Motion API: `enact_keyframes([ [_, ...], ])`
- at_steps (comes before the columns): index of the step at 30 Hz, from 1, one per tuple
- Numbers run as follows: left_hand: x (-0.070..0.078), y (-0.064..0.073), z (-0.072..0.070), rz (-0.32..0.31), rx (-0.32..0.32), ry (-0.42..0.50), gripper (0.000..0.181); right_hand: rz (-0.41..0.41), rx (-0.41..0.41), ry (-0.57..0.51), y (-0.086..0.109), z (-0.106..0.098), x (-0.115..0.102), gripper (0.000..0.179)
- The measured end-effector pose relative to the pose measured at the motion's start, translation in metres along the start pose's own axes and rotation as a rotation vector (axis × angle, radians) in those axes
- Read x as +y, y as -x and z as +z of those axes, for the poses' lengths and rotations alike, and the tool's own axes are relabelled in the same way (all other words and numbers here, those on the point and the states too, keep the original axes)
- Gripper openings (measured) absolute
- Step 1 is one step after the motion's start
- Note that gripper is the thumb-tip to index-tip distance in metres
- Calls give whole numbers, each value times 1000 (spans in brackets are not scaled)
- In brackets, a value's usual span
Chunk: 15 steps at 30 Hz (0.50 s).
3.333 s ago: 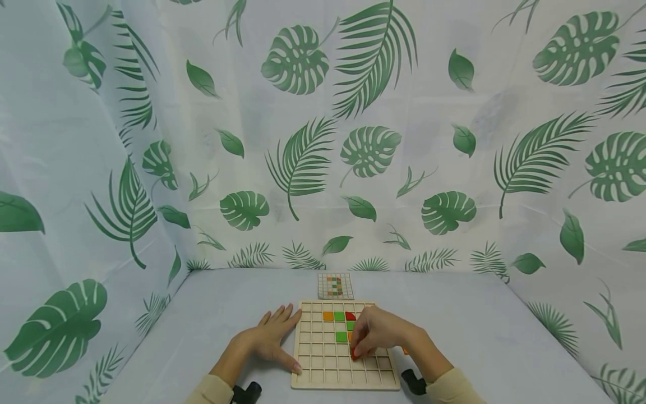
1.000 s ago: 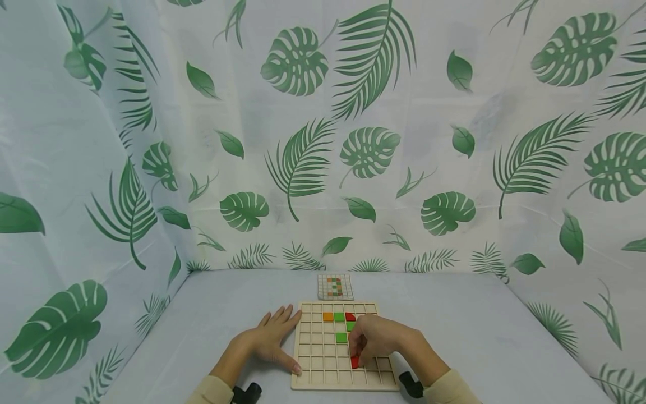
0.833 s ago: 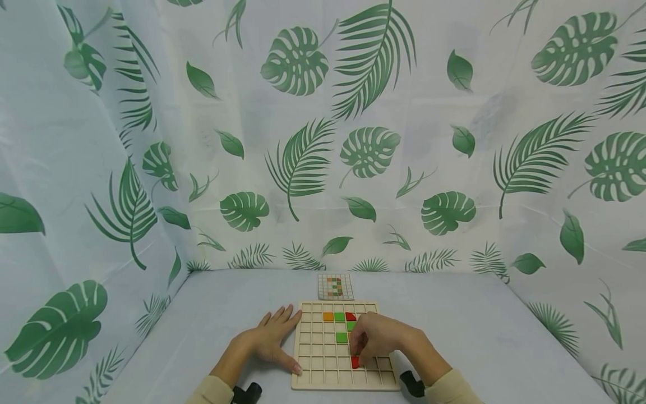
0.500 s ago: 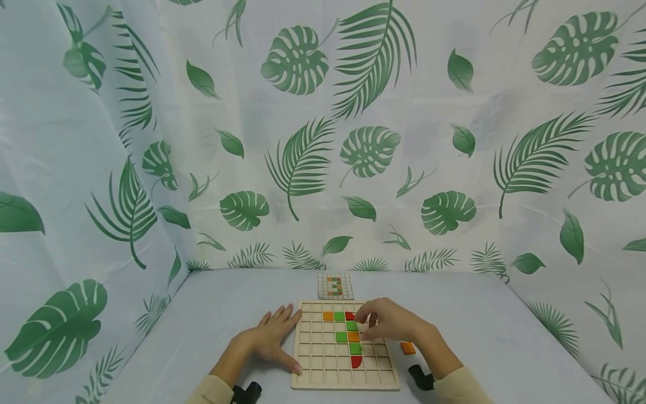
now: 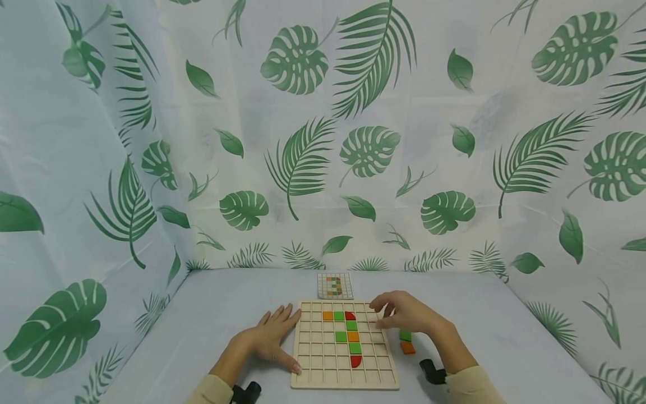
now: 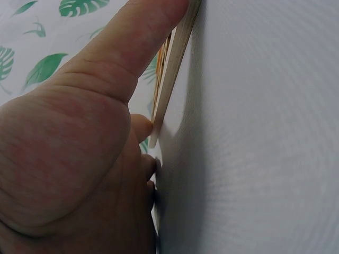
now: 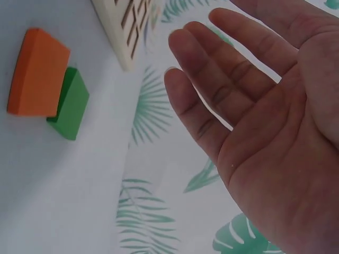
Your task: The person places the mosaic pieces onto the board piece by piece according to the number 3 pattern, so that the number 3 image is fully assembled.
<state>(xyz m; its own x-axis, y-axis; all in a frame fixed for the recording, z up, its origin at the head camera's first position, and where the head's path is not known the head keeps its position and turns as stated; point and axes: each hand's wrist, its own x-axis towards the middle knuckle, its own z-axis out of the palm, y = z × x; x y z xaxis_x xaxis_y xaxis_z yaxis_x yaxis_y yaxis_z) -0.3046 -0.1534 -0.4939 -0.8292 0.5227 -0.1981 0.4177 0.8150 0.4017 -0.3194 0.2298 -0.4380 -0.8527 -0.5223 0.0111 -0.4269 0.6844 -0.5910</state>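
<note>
A wooden grid board [image 5: 318, 365] lies flat, with coloured tiles set in some of its squares. In the top row of tiles are an orange tile [image 5: 328, 316], a green tile [image 5: 339, 316] and a red rounded tile [image 5: 350, 316]. More green and orange tiles run down below, ending in another red rounded tile [image 5: 356, 361]. My left hand [image 5: 270, 336] rests with fingers spread at the board's left edge, its thumb [image 6: 132, 47] touching the edge. My right hand [image 5: 409, 311] hovers by the board's right edge, fingers loosely bent and holding nothing.
Right of the board, a loose green tile [image 5: 405, 335] and an orange tile [image 5: 407, 348] lie together on the white table [image 5: 227, 292]. Behind the board is a small pattern card [image 5: 335, 286] showing a coloured 3. A leaf-printed curtain [image 5: 313, 112] surrounds the back and sides.
My right hand has let go of the red rounded tile, now lying in its square, and has moved up and right off the tiles, uncovering them. The left hand stays put.
</note>
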Motion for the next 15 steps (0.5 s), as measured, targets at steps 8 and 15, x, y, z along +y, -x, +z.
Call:
enact_keyframes([
  [8,-1,0,0,-4,-9,-1,133,54,27,6,4,-6,11,38],
  [15,1,1,-1,3,-8,5,131,76,40,1,7,-10,16,36],
])
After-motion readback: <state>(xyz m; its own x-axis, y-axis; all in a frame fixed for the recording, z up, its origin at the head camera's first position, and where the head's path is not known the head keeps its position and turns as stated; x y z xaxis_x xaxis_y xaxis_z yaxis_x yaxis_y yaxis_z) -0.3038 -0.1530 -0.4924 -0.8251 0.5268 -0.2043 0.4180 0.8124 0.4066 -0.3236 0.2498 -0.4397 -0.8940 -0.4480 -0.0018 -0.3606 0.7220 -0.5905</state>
